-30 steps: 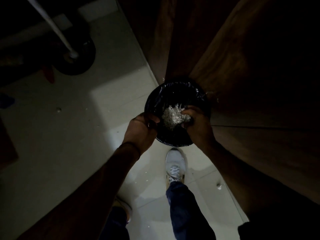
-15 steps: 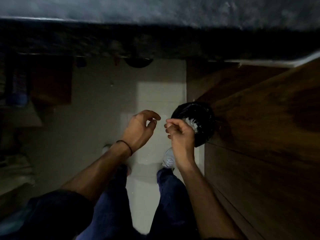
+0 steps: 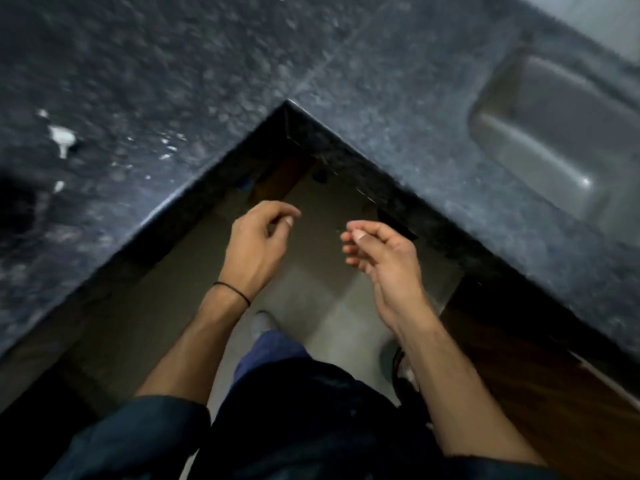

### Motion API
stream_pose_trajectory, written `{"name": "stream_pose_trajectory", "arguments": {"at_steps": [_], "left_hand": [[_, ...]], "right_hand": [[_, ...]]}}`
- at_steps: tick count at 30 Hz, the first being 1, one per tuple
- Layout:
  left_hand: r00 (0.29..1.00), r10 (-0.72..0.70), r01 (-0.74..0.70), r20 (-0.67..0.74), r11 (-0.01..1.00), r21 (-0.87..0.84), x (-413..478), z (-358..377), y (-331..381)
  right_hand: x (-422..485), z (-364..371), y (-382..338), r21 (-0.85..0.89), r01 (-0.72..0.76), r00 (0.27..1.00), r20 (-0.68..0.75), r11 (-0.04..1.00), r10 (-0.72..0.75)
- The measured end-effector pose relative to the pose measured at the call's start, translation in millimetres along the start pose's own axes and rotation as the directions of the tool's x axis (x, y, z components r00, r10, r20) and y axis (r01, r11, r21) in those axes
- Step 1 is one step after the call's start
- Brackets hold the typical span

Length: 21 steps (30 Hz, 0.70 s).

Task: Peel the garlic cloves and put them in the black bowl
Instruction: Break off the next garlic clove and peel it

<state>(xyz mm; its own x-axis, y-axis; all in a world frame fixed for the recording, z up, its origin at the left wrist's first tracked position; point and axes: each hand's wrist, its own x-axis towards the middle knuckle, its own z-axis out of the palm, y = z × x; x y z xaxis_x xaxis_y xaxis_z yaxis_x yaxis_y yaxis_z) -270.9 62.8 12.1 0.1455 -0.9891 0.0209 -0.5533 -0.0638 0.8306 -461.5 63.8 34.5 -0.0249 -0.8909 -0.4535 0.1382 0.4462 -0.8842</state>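
My left hand [image 3: 258, 244] and my right hand [image 3: 381, 254] hang side by side over the floor, in front of the inner corner of a dark granite counter [image 3: 207, 81]. Both have loosely curled fingers and hold nothing. White garlic skin scraps [image 3: 62, 136] lie scattered on the counter at the left. No black bowl and no garlic cloves are in view. The picture is blurred by motion.
A steel sink [image 3: 561, 133] is set into the counter at the right. A wooden cabinet front [image 3: 519, 375] runs below it. Pale floor tiles [image 3: 329, 323] and my shoes lie under my hands.
The view swung up from the black-lined bin with garlic skins by the cabinet to the counter corner. Both hands left the bin and rose empty; the bin is out of sight.
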Motion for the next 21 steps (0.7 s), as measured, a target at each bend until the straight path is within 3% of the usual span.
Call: {"name": "stream_pose_trajectory", "arguments": {"at_steps": [7,12,16,21], "left_hand": [[0.971,-0.091,0.069,-0.223,0.992,-0.104,41,-92,-52],[0.898,-0.243,0.203,-0.367,0.968,-0.146,55,-126,-89],[0.8,-0.325,0.295,-0.504,0.945,-0.142,55,-138,-105],[0.6,-0.461,0.418,-0.654,0.877,-0.235,53,-138,-106]], "right_hand": [[65,127,-39,-0.037,0.075,0.977,0.202,0.996,-0.066],[102,193,-40,-0.176,0.092,0.94,0.339,0.98,-0.027],[137,236,-37,-0.304,0.155,0.875,0.483,0.94,0.012],[187,280,-29,-0.426,0.316,0.763,0.645,0.848,0.039]]}}
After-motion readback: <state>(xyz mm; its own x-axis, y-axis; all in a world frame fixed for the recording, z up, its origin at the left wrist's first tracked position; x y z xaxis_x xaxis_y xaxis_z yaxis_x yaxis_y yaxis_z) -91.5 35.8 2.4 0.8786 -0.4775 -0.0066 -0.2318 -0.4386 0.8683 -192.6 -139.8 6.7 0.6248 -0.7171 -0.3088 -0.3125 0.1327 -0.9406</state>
